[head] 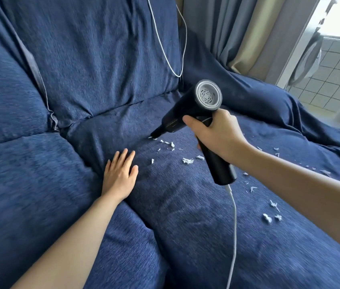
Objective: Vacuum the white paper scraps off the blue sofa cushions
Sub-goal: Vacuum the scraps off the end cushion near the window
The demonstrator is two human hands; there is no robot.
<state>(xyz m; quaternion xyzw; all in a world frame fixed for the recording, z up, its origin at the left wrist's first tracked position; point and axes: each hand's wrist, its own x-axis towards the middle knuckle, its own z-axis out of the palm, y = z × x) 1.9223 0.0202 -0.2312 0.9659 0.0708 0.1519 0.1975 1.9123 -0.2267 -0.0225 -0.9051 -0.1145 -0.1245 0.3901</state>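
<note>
A black handheld vacuum (188, 109) points down-left, its nozzle tip touching the blue seat cushion (185, 215) beside the nearest white paper scraps (188, 161). My right hand (217, 134) grips the vacuum's handle. More scraps lie scattered to the right across the cushion, some small clumps near the front right. My left hand (120, 176) rests flat on the cushion with fingers straight, left of the scraps.
A white cable (234, 226) hangs from the vacuum's handle toward the front; another length of white cable (165, 49) loops over the blue back cushion (102, 49). Grey curtains (238, 34) hang at the back right, a tiled floor (336, 80) beyond them.
</note>
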